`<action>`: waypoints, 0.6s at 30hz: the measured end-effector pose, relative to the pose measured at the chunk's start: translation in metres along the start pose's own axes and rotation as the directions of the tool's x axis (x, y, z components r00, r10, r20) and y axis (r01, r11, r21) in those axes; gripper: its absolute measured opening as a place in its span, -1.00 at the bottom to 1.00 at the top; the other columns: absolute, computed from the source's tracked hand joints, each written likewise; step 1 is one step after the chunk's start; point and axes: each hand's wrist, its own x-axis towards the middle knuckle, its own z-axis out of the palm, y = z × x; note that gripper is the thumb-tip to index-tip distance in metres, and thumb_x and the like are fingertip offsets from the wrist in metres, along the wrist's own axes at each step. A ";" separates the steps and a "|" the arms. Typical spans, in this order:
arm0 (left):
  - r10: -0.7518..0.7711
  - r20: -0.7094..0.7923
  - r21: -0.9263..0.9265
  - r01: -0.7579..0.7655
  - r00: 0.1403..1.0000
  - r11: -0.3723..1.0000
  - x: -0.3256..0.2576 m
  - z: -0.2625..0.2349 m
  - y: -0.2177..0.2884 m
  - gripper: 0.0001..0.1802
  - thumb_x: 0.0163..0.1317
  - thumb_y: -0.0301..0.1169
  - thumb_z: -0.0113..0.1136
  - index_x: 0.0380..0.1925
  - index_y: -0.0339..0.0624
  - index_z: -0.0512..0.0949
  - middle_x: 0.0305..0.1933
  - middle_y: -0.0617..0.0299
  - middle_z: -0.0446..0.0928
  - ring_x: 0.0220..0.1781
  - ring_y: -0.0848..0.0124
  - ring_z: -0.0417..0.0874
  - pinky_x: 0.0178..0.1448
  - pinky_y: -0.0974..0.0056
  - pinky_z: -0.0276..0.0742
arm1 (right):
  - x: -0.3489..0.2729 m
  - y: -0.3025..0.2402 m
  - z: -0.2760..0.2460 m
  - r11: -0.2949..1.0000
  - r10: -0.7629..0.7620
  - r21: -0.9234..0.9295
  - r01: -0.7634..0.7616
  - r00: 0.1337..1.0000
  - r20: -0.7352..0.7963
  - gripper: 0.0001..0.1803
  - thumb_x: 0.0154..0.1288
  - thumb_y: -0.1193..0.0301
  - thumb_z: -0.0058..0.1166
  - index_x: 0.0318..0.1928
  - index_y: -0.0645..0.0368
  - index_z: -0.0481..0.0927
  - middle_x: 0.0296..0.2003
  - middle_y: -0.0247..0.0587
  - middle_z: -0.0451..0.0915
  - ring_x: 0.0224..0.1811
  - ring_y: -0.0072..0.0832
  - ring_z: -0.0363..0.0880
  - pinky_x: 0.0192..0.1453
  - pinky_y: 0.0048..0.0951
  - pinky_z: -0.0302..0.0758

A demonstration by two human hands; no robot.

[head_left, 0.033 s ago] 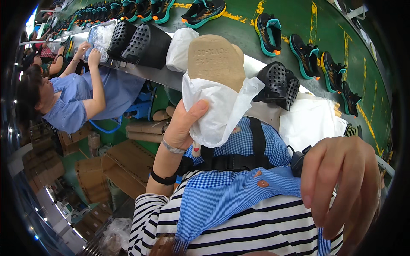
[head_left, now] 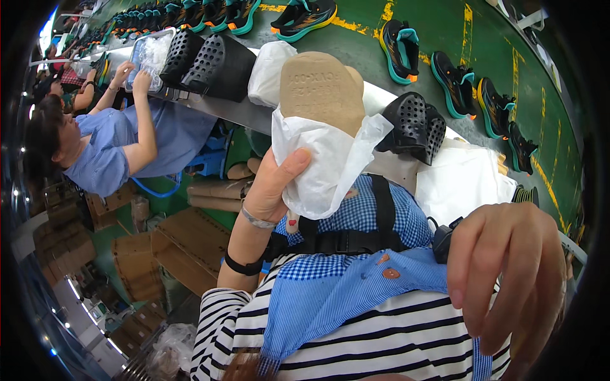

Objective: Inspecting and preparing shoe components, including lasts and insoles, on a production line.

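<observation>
- Left hand (head_left: 267,187), centre, pinches white paper (head_left: 318,143) over the near end of a tan insert (head_left: 321,89); steady, gentle thumb pressure should prevent slipping.
- Right hand (head_left: 508,270), near right: fingers loosely parted, palm hidden; best smooth the paper's right edge.

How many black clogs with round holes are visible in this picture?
4: two black clogs left of the white bundle, two right of the beige sole-shaped piece in the left hand. More may be hidden.
</observation>
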 end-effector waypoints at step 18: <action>0.135 -0.096 -0.299 -0.158 0.986 0.941 -0.005 -0.042 0.012 -0.41 0.35 -0.01 -0.16 0.30 -0.01 0.17 0.34 0.14 0.24 0.36 0.16 0.24 0.37 -0.02 0.17 | -0.021 0.028 -0.006 0.957 -0.176 -0.217 0.193 0.980 0.096 -0.72 0.12 0.36 0.21 -0.25 0.34 0.66 -0.43 -0.19 0.59 -0.45 -0.41 0.49 -0.36 -0.44 0.38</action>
